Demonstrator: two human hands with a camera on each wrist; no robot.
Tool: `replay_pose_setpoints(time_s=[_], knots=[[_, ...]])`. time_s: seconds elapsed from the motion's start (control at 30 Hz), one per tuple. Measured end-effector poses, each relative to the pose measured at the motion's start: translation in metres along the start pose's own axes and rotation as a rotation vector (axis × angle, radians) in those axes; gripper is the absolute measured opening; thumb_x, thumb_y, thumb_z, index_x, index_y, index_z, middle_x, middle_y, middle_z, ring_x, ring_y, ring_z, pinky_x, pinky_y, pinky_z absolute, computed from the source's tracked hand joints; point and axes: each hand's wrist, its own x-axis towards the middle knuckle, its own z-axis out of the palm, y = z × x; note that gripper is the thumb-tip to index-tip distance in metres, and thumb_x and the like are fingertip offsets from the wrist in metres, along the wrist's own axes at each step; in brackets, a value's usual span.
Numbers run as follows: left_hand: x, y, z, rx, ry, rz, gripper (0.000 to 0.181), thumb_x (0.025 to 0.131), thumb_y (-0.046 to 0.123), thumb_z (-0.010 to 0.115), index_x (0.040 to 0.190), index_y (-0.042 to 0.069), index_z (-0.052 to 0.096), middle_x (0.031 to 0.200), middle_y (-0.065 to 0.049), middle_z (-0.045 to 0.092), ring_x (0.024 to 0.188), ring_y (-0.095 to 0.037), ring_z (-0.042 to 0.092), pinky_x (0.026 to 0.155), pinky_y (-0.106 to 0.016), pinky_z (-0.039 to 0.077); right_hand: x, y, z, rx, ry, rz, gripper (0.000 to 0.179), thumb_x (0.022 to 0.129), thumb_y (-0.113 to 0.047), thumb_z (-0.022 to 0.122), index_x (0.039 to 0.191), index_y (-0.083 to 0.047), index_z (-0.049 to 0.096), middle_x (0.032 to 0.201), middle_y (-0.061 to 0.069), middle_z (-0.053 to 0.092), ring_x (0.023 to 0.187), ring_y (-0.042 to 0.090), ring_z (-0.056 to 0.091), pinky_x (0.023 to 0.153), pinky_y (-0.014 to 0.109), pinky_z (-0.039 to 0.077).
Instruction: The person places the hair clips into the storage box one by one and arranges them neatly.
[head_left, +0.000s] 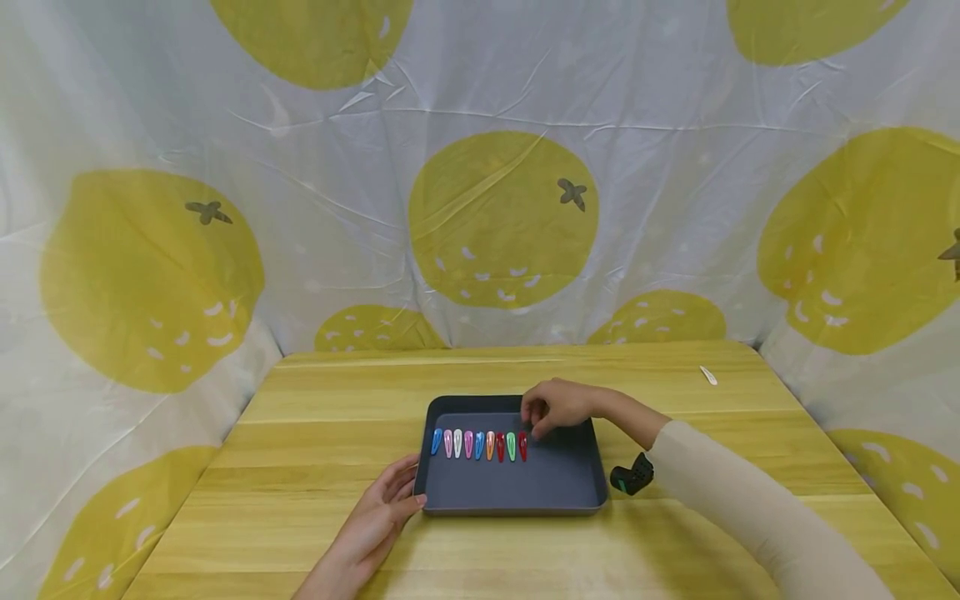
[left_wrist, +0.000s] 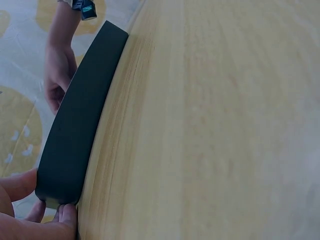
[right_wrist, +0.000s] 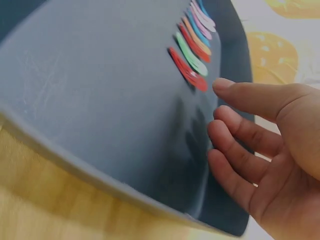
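A dark grey baking tray [head_left: 517, 493] lies on the table with a row of several colourful snap hair clips [head_left: 479, 446] in it. At its front left corner my left hand [head_left: 375, 517] grips the tray, thumb on the rim; the left wrist view shows the fingers [left_wrist: 62, 215] against its wall. Over the tray's back right part hovers my right hand [head_left: 561, 404], fingers loosely bent and nothing seen between them. Nearest to it is the red hair clip [right_wrist: 189, 70] at the row's right end, beside a green hair clip [right_wrist: 191, 55]; thumb and clip look apart.
A white hair clip [head_left: 708, 376] lies alone at the back right of the wooden table [head_left: 315, 433]. Below the right forearm shows a small black device [head_left: 632, 475]. A curtain with a yellow fruit print [head_left: 502, 217] hangs behind the table and at both sides.
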Motion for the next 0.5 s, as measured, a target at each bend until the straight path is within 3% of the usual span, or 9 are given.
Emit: replay_pose_setpoints(time_s=[0.3,0.5], knots=[[0.002,-0.002,-0.001,0.001,0.002,0.006,0.072,0.094,-0.013,0.06,0.158,-0.002,0.03,0.16,-0.029,0.026,0.146,-0.044,0.027,0.107,-0.034,0.045,-0.018,0.008,-0.018,0.06,0.052,0.001,0.019,0.094,-0.008,0.076,0.11,-0.001,0.068,0.092,-0.001,0.063,0.085,0.015,0.061,0.076,0.032,0.054],[0.002,-0.002,-0.001,0.002,0.006,0.002,0.071,0.093,-0.013,0.06,0.157,-0.001,0.031,0.16,-0.028,0.026,0.146,-0.043,0.027,0.108,-0.036,0.043,-0.035,0.01,-0.031,0.101,0.08,0.055,0.02,0.095,-0.007,0.074,0.113,0.0,0.068,0.096,0.0,0.065,0.091,0.018,0.064,0.079,0.033,0.056]])
